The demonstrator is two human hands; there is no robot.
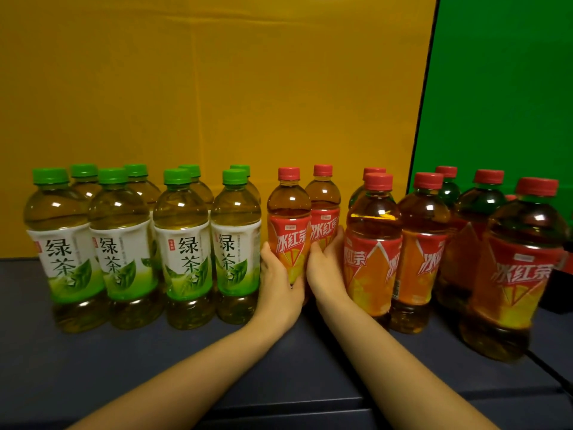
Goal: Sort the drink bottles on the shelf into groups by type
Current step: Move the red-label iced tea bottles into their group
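Note:
Several green-capped green tea bottles (183,249) stand in two rows on the left of the dark shelf (155,367). Several red-capped iced red tea bottles (372,252) stand on the right. Between the two groups stand two more red tea bottles side by side. My left hand (279,287) grips the lower part of the left one (290,225). My right hand (325,268) grips the right one (324,212), which stands a little farther back. Both bottles are upright and their bases are hidden by my hands.
A yellow backdrop (217,88) rises behind the shelf, with a green panel (502,88) at the right. The largest-looking red tea bottle (521,268) stands nearest at the right front. A dark strip of shelf front (279,408) lies under my forearms.

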